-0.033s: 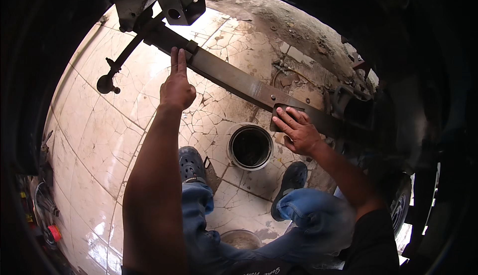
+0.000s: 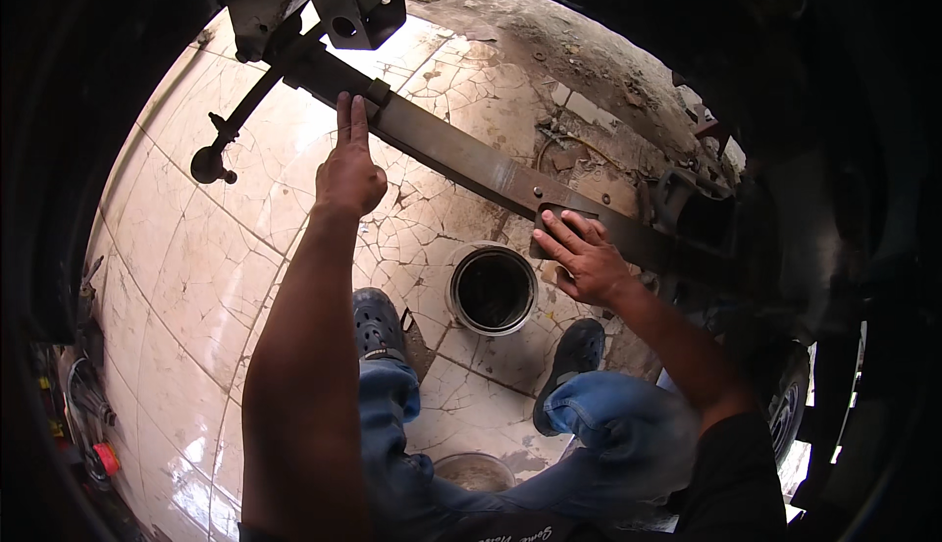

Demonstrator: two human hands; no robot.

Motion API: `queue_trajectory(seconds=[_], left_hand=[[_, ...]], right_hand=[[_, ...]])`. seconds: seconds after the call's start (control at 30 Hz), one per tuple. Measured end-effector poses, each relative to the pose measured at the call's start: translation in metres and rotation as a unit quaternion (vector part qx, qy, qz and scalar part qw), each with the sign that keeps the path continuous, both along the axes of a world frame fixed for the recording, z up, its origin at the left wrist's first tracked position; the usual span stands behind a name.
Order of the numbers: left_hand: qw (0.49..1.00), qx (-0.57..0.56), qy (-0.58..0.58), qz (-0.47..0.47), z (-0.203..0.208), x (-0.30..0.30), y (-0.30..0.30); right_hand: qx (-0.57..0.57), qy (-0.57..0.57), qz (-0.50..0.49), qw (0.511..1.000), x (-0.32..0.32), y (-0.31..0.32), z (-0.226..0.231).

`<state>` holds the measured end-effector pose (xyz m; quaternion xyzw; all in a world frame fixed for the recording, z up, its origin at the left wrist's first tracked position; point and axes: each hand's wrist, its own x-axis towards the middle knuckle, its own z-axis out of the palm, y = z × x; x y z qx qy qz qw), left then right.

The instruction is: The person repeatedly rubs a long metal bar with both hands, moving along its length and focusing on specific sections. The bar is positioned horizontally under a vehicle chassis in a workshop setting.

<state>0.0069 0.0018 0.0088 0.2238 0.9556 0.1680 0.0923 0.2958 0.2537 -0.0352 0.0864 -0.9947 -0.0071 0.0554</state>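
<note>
A long dark rusty metal bar (image 2: pixel 461 154) runs diagonally from the upper left down to the right, above a cracked tiled floor. My left hand (image 2: pixel 348 174) reaches up to it, and two straight fingertips touch the bar beside a small clamp (image 2: pixel 378 93). My right hand (image 2: pixel 587 259) lies flat against the bar's lower right stretch with its fingers spread and its thumb at the lower edge. Neither hand holds a loose object. The bar's upper end meets a dark bracket (image 2: pixel 343 12).
A thin rod with a ball end (image 2: pixel 211 162) hangs left of the bar. A round open metal can (image 2: pixel 493 290) stands on the floor between my dark shoes (image 2: pixel 378 321). Dark vehicle parts and a tyre (image 2: pixel 785 400) crowd the right. Tools (image 2: pixel 98 459) lie at the lower left.
</note>
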Motion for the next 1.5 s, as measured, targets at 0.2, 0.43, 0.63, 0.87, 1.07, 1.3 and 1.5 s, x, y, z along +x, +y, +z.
queue_trajectory(seconds=[0.2, 0.43, 0.63, 0.87, 1.07, 1.3, 1.5], left_hand=[[1.000, 0.016, 0.017, 0.000, -0.002, 0.000, 0.003], [1.000, 0.004, 0.018, -0.003, 0.000, -0.005, 0.000], [1.000, 0.025, 0.013, 0.009, -0.003, -0.003, 0.010], [1.000, 0.022, 0.011, -0.001, 0.000, -0.007, -0.004], [1.000, 0.012, -0.002, 0.005, 0.000, -0.004, 0.002], [0.998, 0.046, 0.036, -0.011, -0.008, -0.008, 0.000], [1.000, 0.004, -0.013, -0.005, 0.009, -0.006, 0.000]], right_hand=[[-0.011, -0.024, -0.013, 1.000, -0.044, -0.029, 0.001], [-0.008, -0.027, -0.021, 0.999, -0.011, 0.001, 0.005], [0.003, -0.017, -0.043, 0.999, -0.050, -0.026, -0.001], [-0.018, -0.019, -0.014, 1.000, -0.031, -0.011, 0.007], [-0.009, -0.002, -0.019, 1.000, -0.025, -0.008, 0.003], [0.041, -0.012, 0.004, 0.999, -0.042, -0.017, 0.004], [0.042, -0.023, -0.086, 0.995, -0.008, 0.020, 0.007]])
